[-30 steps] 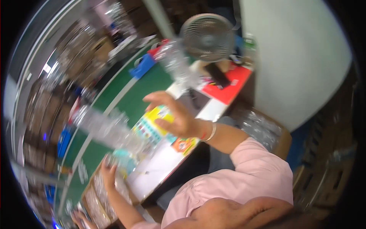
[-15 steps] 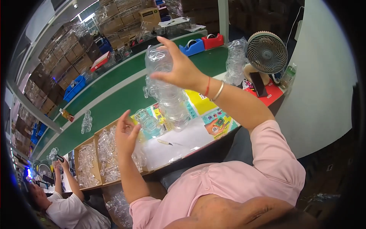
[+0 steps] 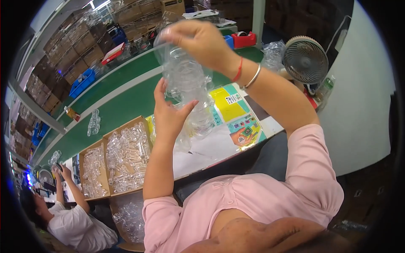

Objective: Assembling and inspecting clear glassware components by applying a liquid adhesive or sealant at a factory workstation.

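A tall column of clear plastic pieces [image 3: 185, 76], stacked and wrapped in thin clear film, rises from the worktop in front of me. At its top, my right hand [image 3: 206, 42] has closed its fingers on the clear plastic film. My left hand [image 3: 171, 116] is at the near side of the column with thumb and fingers spread; whether it touches the plastic I cannot tell. Under the column lie a white sheet [image 3: 206, 152] and a colourful printed sheet [image 3: 230, 107]. Another clear piece behind my left hand is mostly hidden.
Two cardboard trays [image 3: 110, 195] of clear plastic parts stand at left. Beyond runs a green bench [image 3: 122, 103] with a clear part [image 3: 94, 122] and a bottle [image 3: 71, 114]. A fan [image 3: 306, 61] and red tape dispenser [image 3: 244, 40] are at right. A co-worker [image 3: 76, 225] sits at lower left.
My right hand has risen and closed on the film at the column's top. My left hand has moved right, from beside the trays to the column. The view has shifted slightly.
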Motion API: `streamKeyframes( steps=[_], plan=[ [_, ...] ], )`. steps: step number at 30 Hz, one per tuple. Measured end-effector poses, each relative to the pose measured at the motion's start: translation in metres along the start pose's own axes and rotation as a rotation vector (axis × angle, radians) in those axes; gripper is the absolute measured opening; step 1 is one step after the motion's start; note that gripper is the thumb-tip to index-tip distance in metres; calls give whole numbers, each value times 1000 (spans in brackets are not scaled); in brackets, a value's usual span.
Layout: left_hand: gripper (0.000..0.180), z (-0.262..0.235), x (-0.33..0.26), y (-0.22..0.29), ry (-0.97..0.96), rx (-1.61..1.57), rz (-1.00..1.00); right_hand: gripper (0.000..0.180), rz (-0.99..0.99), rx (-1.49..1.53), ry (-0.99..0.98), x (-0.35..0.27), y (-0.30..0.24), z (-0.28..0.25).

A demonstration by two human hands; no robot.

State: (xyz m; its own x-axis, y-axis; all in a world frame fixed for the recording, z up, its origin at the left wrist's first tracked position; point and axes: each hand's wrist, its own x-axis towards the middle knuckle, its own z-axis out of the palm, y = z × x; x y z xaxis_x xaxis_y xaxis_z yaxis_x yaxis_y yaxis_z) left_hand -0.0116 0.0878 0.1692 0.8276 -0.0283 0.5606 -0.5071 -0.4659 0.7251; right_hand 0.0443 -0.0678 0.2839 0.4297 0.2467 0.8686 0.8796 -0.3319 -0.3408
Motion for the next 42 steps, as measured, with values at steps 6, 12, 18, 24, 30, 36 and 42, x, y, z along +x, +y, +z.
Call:
streamKeyframes(
  steps=[6, 12, 18, 24, 30, 36, 42],
  plan=[
    [103, 3, 15, -9, -98, -132, 14, 31, -134, 458, 219, 99, -41, -74],
    [100, 10, 11, -15, -142, -102, -2, 30, 287, 454, -107, 70, -51, -145],
    [86, 14, -5, -41, -197, -201, -93, 56, 488, 55, -588, -18, 14, -56],
    [79, 4, -13, -34, -281, -267, -162, 68, 234, 68, -550, -48, -11, -24],
    [81, -4, -14, -28, -369, -185, -210, 66, 192, 87, -481, -52, -15, -18],
    [90, 14, -14, -40, -367, -176, -141, 40, 4, 245, -89, -16, -8, -33],
    [102, 19, -11, -38, -313, -238, -181, 48, 23, 402, 345, 20, -36, -121]
  ],
)
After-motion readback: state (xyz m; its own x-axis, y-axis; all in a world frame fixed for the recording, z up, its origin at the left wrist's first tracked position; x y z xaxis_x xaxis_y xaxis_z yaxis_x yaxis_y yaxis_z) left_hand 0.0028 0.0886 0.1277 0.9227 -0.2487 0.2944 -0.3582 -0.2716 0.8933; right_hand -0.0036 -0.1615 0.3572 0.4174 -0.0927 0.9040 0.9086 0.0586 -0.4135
